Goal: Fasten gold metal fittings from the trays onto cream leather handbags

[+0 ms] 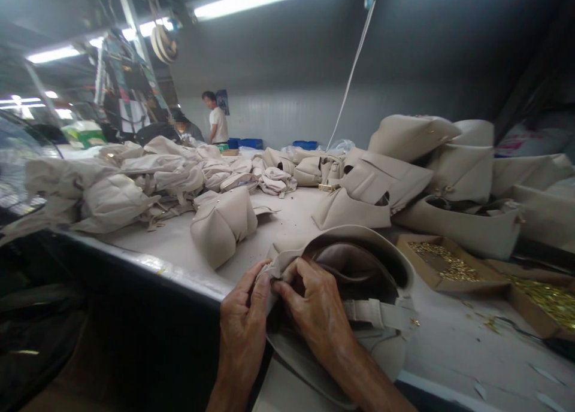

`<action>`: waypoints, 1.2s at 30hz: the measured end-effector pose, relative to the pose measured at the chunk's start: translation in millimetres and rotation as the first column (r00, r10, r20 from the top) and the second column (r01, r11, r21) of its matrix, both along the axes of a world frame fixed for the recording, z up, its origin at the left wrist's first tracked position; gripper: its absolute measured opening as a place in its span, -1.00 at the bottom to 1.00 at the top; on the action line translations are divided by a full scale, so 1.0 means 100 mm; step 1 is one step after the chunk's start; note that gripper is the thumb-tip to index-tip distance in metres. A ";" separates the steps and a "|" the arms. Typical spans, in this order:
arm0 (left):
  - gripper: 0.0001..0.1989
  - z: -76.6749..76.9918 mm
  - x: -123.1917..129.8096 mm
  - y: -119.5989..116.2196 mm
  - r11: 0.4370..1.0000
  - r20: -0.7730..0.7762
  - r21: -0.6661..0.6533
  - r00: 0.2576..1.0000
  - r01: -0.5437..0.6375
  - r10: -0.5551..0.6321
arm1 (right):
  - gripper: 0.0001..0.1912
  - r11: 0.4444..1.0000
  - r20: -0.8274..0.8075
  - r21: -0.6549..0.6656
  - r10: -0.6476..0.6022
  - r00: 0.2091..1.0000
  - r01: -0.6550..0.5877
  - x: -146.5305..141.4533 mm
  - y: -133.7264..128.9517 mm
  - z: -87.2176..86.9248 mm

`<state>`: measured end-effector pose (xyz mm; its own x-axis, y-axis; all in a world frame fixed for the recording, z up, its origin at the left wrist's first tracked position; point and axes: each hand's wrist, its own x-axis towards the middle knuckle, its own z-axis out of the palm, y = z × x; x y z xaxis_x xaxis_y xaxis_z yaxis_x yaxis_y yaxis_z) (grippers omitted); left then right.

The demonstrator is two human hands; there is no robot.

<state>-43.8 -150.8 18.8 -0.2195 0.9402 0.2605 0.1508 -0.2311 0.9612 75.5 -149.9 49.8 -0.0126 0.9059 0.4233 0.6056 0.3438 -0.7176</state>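
1. Bag, beige, mouth open, at the table's near edge, strap across its opening.
2. Left hand: thumb and fingers closed narrowly on the gathered rim.
3. Right hand: tight pinch just beside; cannot tell if anything small is held.
4. Good handling, I judge: left steadies, right presses close in, layers even, leather uncreased.
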 end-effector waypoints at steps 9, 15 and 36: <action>-0.60 -0.03 0.01 -0.04 1.000 -0.028 0.000 0.999 -0.031 0.031 | -0.72 1.000 0.005 -0.007 0.025 1.000 -0.025 0.01 0.00 0.00; -0.61 -0.01 0.02 -0.02 1.000 -0.043 0.027 0.999 -0.003 0.004 | -0.68 0.999 -0.045 -0.007 0.042 0.998 -0.043 0.03 0.01 0.05; -0.56 -0.02 0.09 -0.04 0.992 -0.302 0.117 0.953 0.047 -0.009 | -0.71 0.997 -0.137 -0.078 0.017 0.990 -0.028 0.21 0.14 -0.04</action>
